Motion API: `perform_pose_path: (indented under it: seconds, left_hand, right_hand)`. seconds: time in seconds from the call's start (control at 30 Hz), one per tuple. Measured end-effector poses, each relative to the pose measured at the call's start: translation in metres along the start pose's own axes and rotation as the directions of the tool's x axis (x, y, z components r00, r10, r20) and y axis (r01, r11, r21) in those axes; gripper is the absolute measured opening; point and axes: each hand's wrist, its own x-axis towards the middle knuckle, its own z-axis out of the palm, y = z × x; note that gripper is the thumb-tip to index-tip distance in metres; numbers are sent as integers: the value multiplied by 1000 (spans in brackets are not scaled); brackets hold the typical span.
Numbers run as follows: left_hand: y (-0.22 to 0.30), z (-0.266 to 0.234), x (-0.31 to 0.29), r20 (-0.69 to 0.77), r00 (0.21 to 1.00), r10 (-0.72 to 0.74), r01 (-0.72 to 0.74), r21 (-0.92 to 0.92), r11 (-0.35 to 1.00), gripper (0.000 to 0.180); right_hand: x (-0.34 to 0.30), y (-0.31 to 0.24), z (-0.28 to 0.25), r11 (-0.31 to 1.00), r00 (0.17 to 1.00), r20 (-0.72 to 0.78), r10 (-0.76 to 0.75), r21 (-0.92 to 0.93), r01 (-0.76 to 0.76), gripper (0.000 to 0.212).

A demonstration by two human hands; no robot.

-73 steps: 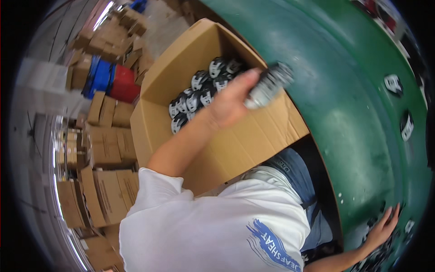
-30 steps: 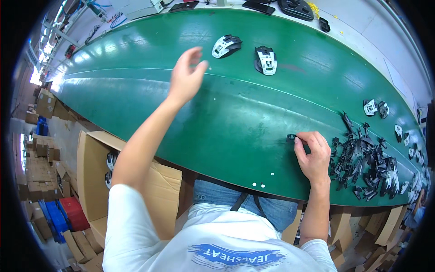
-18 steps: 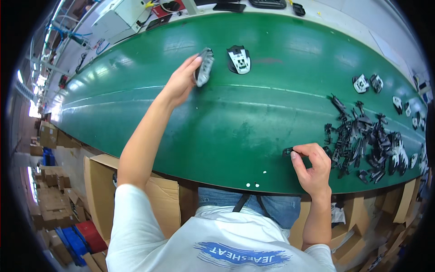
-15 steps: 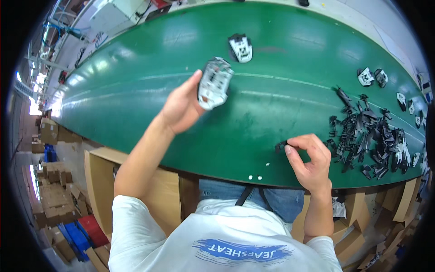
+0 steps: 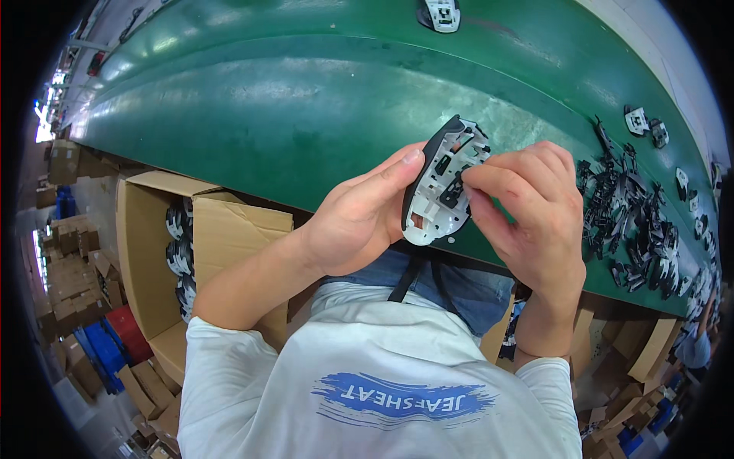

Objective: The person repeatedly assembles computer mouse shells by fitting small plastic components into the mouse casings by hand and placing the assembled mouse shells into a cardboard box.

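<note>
My left hand (image 5: 355, 210) grips a computer mouse shell (image 5: 420, 228) by its dark outer side, thumb along the edge. The shell is tilted, with its white inside and black inner parts facing up, above the near edge of the table. My right hand (image 5: 531, 203) is closed in a pinch at the shell's right side. A small black plastic part (image 5: 464, 180) shows at its fingertips, against the white inside. The fingers partly hide it, so I cannot tell whether it is seated in the shell.
A heap of black plastic parts (image 5: 631, 210) lies on the green table (image 5: 252, 115) to the right, with several mouse shells (image 5: 636, 120) beyond it. Another shell (image 5: 442, 14) lies at the far side. An open cardboard box (image 5: 241, 229) holding shells stands below the table's left edge.
My left hand has brought the shell nearer and to the right. My right hand has risen from the table with the small black part and met the shell.
</note>
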Motion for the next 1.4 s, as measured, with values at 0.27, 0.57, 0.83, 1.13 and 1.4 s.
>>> perform_pose_path:
  seconds: [0.27,0.57,0.83,1.13,1.4]
  left_hand:
    - [-10,16,2,-45,994,-100,105,128,986,57]
    - [-23,18,-3,-71,996,-58,74,250,965,85]
    - [-35,25,-5,-111,993,-28,73,425,902,80]
    - [-44,28,-4,-110,994,20,41,529,848,68]
    - [-60,14,1,-203,955,214,-64,567,821,48]
  right_hand:
    - [-21,-12,2,991,992,25,122,-54,-121,27]
    - [-46,-18,2,917,931,-65,360,209,-340,27]
    - [-52,-15,6,973,972,-67,224,65,-220,26]
    - [-60,-11,-2,989,997,-78,16,-146,-27,24]
    - [-69,-13,4,990,994,-7,109,-93,-109,27]
